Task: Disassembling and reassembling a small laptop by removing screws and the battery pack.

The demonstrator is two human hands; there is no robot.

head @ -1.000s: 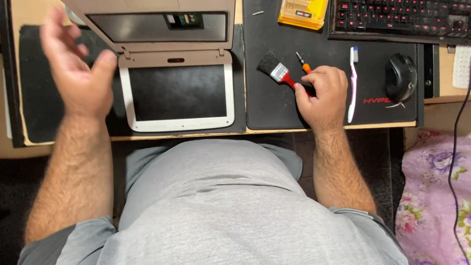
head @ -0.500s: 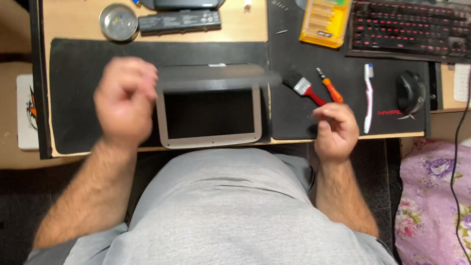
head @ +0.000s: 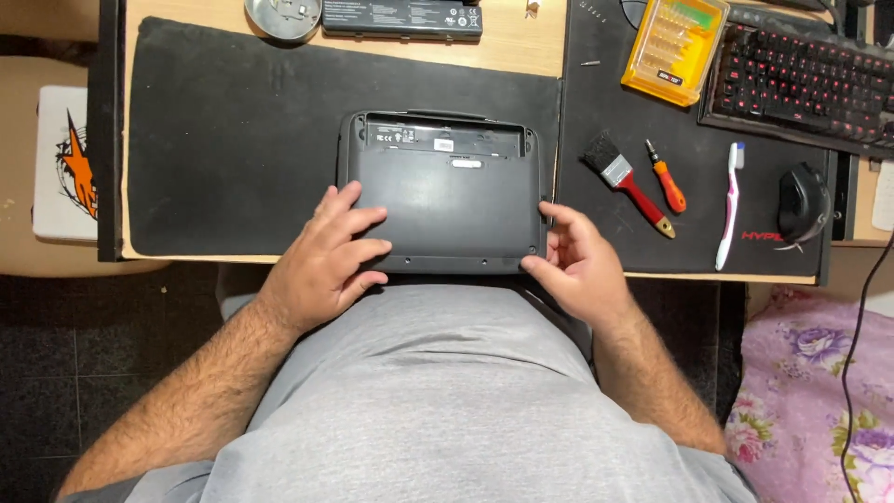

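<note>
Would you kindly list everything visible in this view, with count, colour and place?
small laptop: 1, black, underside up with battery bay empty, desk centre
desk mat: 1, black, under laptop
battery pack: 1, black, top edge
round tin: 1, silver, beside battery pack
screwdriver bit case: 1, yellow, upper right
keyboard: 1, black with red lights, far right
brush: 1, red handle, right of laptop
screwdriver: 1, orange
toothbrush: 1, white-pink
mouse: 1, black
left hand: flat on laptop
right hand: at laptop's right corner
</note>
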